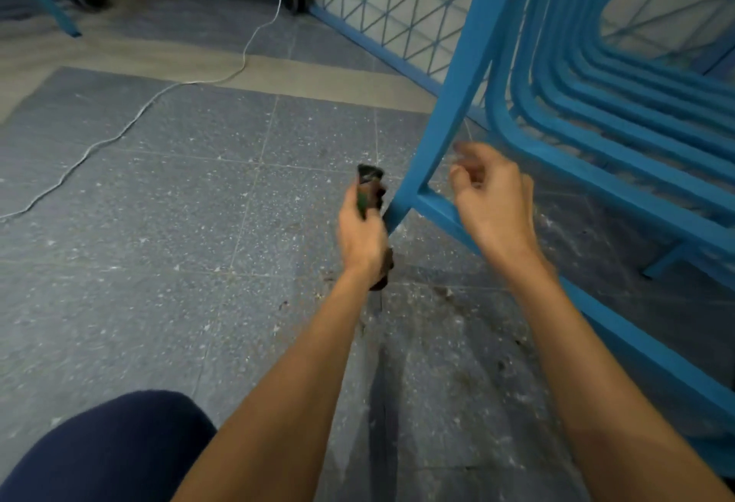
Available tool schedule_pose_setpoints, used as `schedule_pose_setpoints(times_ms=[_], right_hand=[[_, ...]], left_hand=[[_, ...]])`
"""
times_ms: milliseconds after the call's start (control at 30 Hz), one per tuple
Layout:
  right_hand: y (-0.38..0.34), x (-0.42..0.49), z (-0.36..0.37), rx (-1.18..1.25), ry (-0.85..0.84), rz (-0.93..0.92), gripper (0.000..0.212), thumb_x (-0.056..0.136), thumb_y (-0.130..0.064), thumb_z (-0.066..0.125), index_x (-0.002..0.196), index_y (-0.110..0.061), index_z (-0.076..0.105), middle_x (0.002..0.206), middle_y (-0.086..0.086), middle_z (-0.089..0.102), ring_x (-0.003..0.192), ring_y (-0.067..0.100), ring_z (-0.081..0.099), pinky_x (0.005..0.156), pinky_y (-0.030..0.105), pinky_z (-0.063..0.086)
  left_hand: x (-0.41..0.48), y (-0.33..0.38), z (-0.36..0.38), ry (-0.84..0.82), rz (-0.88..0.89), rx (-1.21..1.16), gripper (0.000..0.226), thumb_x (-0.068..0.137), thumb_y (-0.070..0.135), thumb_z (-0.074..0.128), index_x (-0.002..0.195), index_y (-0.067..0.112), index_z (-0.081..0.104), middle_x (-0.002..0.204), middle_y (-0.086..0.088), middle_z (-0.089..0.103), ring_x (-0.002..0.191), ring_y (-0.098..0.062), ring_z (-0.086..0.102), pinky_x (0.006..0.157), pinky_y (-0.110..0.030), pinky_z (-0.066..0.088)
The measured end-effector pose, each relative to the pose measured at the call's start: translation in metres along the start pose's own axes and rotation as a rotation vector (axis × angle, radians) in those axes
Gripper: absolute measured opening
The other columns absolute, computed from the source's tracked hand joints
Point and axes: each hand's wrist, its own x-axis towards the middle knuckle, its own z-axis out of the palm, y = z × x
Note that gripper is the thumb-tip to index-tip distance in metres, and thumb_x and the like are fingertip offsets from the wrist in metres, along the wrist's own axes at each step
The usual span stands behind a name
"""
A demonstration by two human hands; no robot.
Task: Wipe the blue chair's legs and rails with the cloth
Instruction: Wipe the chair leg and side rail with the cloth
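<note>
The left hand [362, 231] gripped the dark cloth [370, 179] bunched in its fingers. One end stuck up above the thumb, the other hung below the wrist, just beside a leg [449, 103] of the blue chair [596, 151]. The right hand [493, 199] hovered over the lower rail [441, 211] — fingers loosely curled, holding nothing.

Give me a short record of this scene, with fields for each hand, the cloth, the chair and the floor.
left hand: grips the cloth, just left of the chair leg
right hand: holds nothing, fingers loosely curled and blurred, above the lower rail
cloth: dark, bunched, sticks out above and below the fist; contact with the leg unclear
blue chair: at right, leg slanted
floor: grey speckled tiles, with a white cable lying on it
</note>
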Motion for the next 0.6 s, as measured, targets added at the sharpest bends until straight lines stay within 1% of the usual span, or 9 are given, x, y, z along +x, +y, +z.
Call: schedule_pose_setpoints(times_ms=[33, 100, 133, 200, 267, 333, 433, 500, 600], right_hand=[[0.000, 0.002, 0.006, -0.028, -0.026, -0.034, 0.032, 0.095, -0.022, 0.055, 0.126, -0.018, 0.058, 0.114, -0.001, 0.068, 0.103, 0.014, 0.063, 0.087, 0.020, 0.041], [0.004, 0.009, 0.018, -0.039, -0.085, -0.068, 0.032, 0.094, -0.027, 0.057, 0.123, -0.014, 0.057, 0.116, 0.001, 0.067, 0.107, 0.018, 0.062, 0.084, 0.019, 0.040], [0.008, 0.011, 0.024, -0.018, -0.103, -0.073, 0.031, 0.094, -0.027, 0.058, 0.120, -0.012, 0.057, 0.112, 0.002, 0.068, 0.102, 0.016, 0.063, 0.079, 0.015, 0.040], [0.017, 0.015, 0.030, 0.039, -0.117, -0.086, 0.026, 0.094, -0.025, 0.059, 0.115, -0.010, 0.057, 0.101, -0.001, 0.068, 0.089, 0.010, 0.062, 0.070, 0.008, 0.042], [0.021, 0.018, 0.030, 0.062, -0.115, -0.108, 0.023, 0.093, -0.024, 0.060, 0.111, -0.009, 0.058, 0.092, -0.005, 0.065, 0.084, 0.006, 0.060, 0.067, 0.003, 0.043], [0.022, 0.020, 0.029, 0.067, -0.127, -0.121, 0.022, 0.093, -0.021, 0.061, 0.110, -0.008, 0.058, 0.090, -0.006, 0.063, 0.083, 0.006, 0.059, 0.062, -0.003, 0.038], [0.023, 0.019, 0.029, 0.065, -0.134, -0.141, 0.023, 0.093, -0.019, 0.060, 0.110, -0.004, 0.057, 0.089, -0.004, 0.062, 0.080, 0.005, 0.058, 0.062, -0.006, 0.035], [0.022, 0.019, 0.028, 0.062, -0.131, -0.156, 0.023, 0.093, -0.018, 0.061, 0.110, -0.004, 0.057, 0.088, -0.004, 0.063, 0.079, 0.004, 0.057, 0.062, -0.006, 0.035], [0.022, 0.020, 0.027, 0.060, -0.136, -0.162, 0.024, 0.092, -0.018, 0.062, 0.111, -0.004, 0.058, 0.090, -0.003, 0.064, 0.080, 0.004, 0.059, 0.063, -0.005, 0.037]], left_hand=[[-0.010, 0.003, 0.011, -0.060, 0.071, -0.002, 0.051, 0.086, 0.000, 0.040, 0.133, 0.019, 0.051, 0.119, -0.010, 0.063, 0.104, -0.024, 0.061, 0.095, -0.039, 0.047], [-0.020, -0.010, 0.028, -0.133, 0.176, -0.030, 0.065, 0.079, 0.010, 0.037, 0.141, 0.029, 0.039, 0.136, -0.011, 0.051, 0.122, -0.035, 0.050, 0.104, -0.054, 0.039], [-0.021, -0.020, 0.032, -0.146, 0.192, -0.025, 0.070, 0.077, 0.013, 0.035, 0.144, 0.033, 0.032, 0.144, -0.009, 0.043, 0.130, -0.036, 0.042, 0.107, -0.058, 0.035], [-0.020, -0.040, 0.032, -0.153, 0.189, 0.026, 0.074, 0.080, 0.007, 0.035, 0.149, 0.029, 0.020, 0.152, -0.003, 0.029, 0.140, -0.026, 0.029, 0.114, -0.053, 0.026], [-0.015, -0.051, 0.029, -0.141, 0.122, 0.081, 0.074, 0.081, -0.003, 0.038, 0.150, 0.018, 0.019, 0.148, -0.006, 0.028, 0.138, -0.021, 0.029, 0.116, -0.047, 0.026], [-0.007, -0.057, 0.026, -0.130, 0.002, 0.157, 0.075, 0.079, -0.014, 0.039, 0.147, 0.012, 0.023, 0.140, -0.012, 0.031, 0.128, -0.024, 0.036, 0.110, -0.046, 0.033], [-0.003, -0.053, 0.025, -0.090, -0.114, 0.201, 0.073, 0.076, -0.019, 0.039, 0.142, 0.009, 0.030, 0.134, -0.016, 0.037, 0.119, -0.030, 0.043, 0.103, -0.047, 0.039], [-0.008, -0.041, 0.033, -0.040, -0.113, 0.154, 0.072, 0.074, -0.019, 0.040, 0.140, 0.008, 0.033, 0.134, -0.017, 0.038, 0.120, -0.031, 0.043, 0.103, -0.046, 0.038], [-0.019, -0.018, 0.051, 0.027, -0.001, 0.035, 0.072, 0.073, -0.015, 0.041, 0.140, 0.009, 0.035, 0.136, -0.016, 0.038, 0.126, -0.029, 0.040, 0.107, -0.046, 0.037]])
